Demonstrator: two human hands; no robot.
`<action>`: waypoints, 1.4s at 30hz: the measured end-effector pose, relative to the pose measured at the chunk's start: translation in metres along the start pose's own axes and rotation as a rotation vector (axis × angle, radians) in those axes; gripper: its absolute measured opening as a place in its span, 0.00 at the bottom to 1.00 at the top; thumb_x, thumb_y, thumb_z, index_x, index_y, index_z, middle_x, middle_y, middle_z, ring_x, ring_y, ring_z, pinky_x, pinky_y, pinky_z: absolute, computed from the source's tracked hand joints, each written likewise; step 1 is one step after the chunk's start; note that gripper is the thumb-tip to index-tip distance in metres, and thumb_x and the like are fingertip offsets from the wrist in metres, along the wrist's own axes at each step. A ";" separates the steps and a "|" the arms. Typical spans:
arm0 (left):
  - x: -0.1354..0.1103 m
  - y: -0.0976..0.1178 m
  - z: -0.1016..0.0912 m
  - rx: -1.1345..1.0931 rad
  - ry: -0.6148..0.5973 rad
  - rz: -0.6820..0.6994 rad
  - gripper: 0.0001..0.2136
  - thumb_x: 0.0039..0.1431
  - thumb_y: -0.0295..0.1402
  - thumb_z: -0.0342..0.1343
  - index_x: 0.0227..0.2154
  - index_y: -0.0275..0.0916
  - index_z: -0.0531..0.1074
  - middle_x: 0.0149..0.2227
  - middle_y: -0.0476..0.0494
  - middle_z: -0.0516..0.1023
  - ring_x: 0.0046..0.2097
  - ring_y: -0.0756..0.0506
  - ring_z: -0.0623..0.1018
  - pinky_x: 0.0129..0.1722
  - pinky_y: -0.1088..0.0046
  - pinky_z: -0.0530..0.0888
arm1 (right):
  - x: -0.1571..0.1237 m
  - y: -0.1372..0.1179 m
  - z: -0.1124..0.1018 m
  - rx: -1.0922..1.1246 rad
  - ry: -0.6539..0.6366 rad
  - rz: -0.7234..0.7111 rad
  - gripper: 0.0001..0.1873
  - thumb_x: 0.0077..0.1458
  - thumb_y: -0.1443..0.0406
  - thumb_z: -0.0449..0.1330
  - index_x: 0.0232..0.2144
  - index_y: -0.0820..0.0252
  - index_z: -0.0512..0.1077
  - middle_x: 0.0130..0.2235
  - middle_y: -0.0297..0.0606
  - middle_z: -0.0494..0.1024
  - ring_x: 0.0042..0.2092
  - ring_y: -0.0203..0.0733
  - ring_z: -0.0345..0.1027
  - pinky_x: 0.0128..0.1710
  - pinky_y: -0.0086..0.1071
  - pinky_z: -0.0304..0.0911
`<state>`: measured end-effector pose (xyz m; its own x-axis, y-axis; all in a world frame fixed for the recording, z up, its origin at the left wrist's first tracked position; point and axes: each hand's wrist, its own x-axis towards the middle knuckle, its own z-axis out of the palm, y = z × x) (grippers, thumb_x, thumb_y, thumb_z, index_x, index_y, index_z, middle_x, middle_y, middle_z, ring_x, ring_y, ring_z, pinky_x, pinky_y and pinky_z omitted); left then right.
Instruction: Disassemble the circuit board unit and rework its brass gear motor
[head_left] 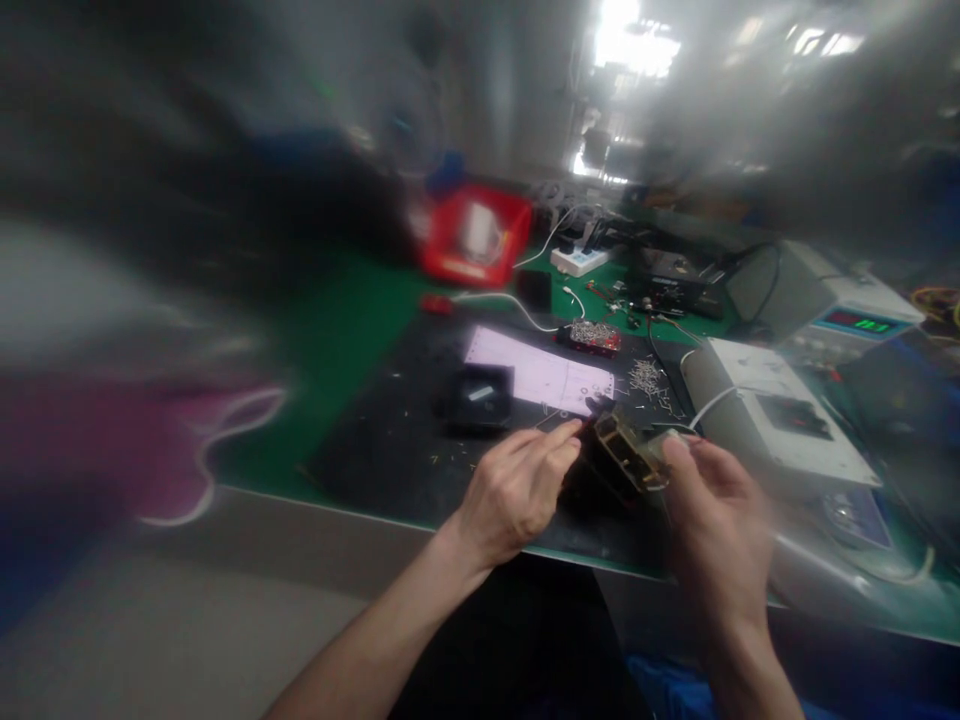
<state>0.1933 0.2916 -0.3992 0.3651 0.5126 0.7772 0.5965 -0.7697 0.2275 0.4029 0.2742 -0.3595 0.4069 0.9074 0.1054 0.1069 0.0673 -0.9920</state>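
Note:
Both of my hands hold a small dark boxy part with brass-coloured metal edges just above the near edge of a black mat. My left hand has its fingers curled and pinched against the part's left side. My right hand grips its right end with the fingers closed. The picture is smeared by motion, so fine detail of the part is unclear.
On the mat lie a pale pink sheet, a small black square tray, and loose metal pins. A white device stands to the right, a red box and a power strip at the back of the green table.

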 end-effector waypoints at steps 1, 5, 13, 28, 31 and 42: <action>0.000 0.000 0.000 -0.001 0.000 -0.004 0.16 0.65 0.21 0.57 0.54 0.30 0.66 0.59 0.26 0.76 0.62 0.40 0.76 0.56 0.60 0.79 | 0.002 -0.001 -0.001 0.037 0.001 0.021 0.32 0.54 0.48 0.73 0.48 0.68 0.74 0.39 0.43 0.73 0.30 0.31 0.64 0.25 0.19 0.57; -0.001 0.000 -0.002 -0.010 0.009 -0.034 0.17 0.64 0.19 0.57 0.54 0.29 0.66 0.59 0.27 0.76 0.63 0.41 0.76 0.57 0.61 0.78 | 0.013 -0.004 -0.006 0.181 -0.028 0.081 0.29 0.54 0.50 0.74 0.44 0.67 0.72 0.30 0.34 0.65 0.24 0.25 0.50 0.22 0.19 0.47; -0.001 0.000 -0.003 -0.037 0.000 -0.073 0.17 0.64 0.20 0.58 0.54 0.32 0.65 0.60 0.29 0.75 0.63 0.43 0.76 0.58 0.62 0.77 | 0.028 -0.014 -0.014 0.368 -0.083 0.151 0.28 0.53 0.54 0.76 0.30 0.67 0.65 0.23 0.27 0.51 0.23 0.24 0.41 0.21 0.20 0.40; -0.005 0.002 -0.030 0.040 -0.183 -0.267 0.19 0.67 0.26 0.58 0.59 0.40 0.66 0.57 0.42 0.77 0.55 0.44 0.79 0.55 0.61 0.77 | 0.027 -0.035 -0.003 0.573 -0.081 0.304 0.34 0.38 0.60 0.80 0.30 0.62 0.57 0.22 0.23 0.46 0.22 0.24 0.34 0.17 0.21 0.36; -0.003 0.005 -0.031 0.047 -0.193 -0.269 0.20 0.67 0.26 0.57 0.60 0.40 0.66 0.59 0.41 0.76 0.57 0.43 0.77 0.57 0.60 0.77 | 0.026 -0.042 -0.006 0.600 -0.111 0.322 0.34 0.40 0.61 0.80 0.31 0.62 0.57 0.24 0.22 0.48 0.21 0.22 0.33 0.17 0.21 0.35; 0.045 0.060 -0.061 -0.090 0.038 -0.293 0.23 0.59 0.33 0.68 0.56 0.40 0.71 0.57 0.39 0.75 0.59 0.41 0.74 0.61 0.60 0.75 | 0.005 -0.030 0.013 0.625 -0.013 0.318 0.33 0.41 0.57 0.81 0.35 0.64 0.62 0.26 0.25 0.52 0.24 0.23 0.38 0.18 0.19 0.41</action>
<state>0.2016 0.2452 -0.3148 0.1590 0.7046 0.6916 0.6065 -0.6225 0.4947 0.3899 0.2821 -0.3304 0.3208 0.9272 -0.1933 -0.5589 0.0205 -0.8290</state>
